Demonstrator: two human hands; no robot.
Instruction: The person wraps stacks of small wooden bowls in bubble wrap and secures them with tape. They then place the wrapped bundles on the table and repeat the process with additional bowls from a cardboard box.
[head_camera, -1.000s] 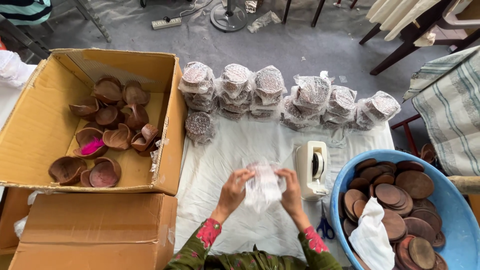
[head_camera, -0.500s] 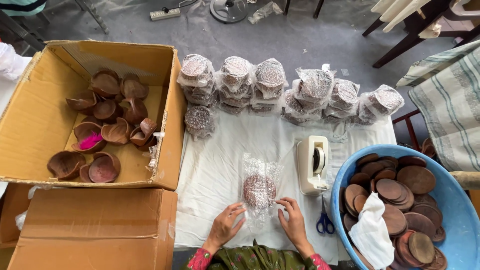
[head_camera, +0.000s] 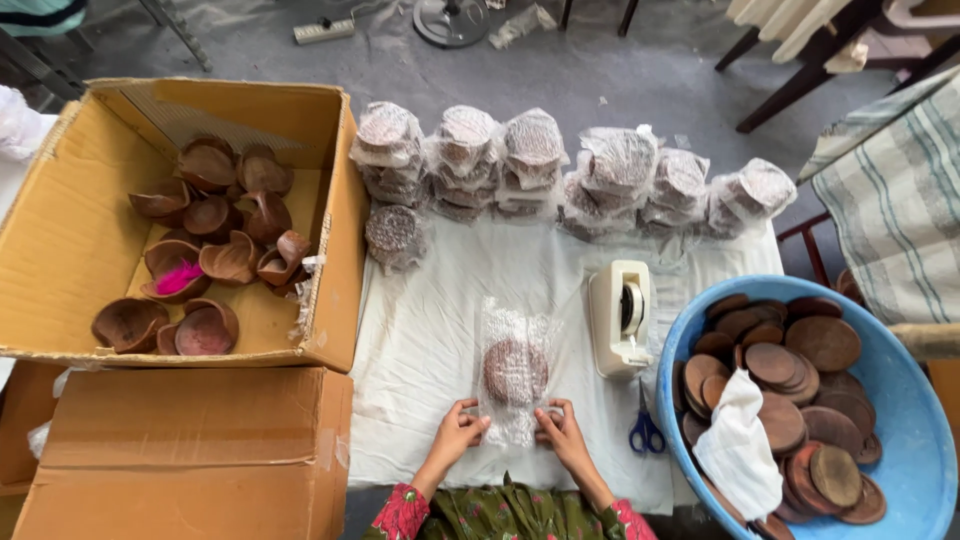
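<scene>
Fingers (head_camera: 478, 424) of the left hand (head_camera: 455, 435) and of the right hand (head_camera: 562, 432) pinch the near edge of a clear bubble-wrap bag (head_camera: 513, 370), which lies flat on the white-covered counter (head_camera: 430, 330) with a round brown disc (head_camera: 515, 371) inside. The step in hand looks like closing the bag's open end. Next would likely be folding that end over and fixing it with a strip from the tape dispenser (head_camera: 620, 315), just right of the bag.
</scene>
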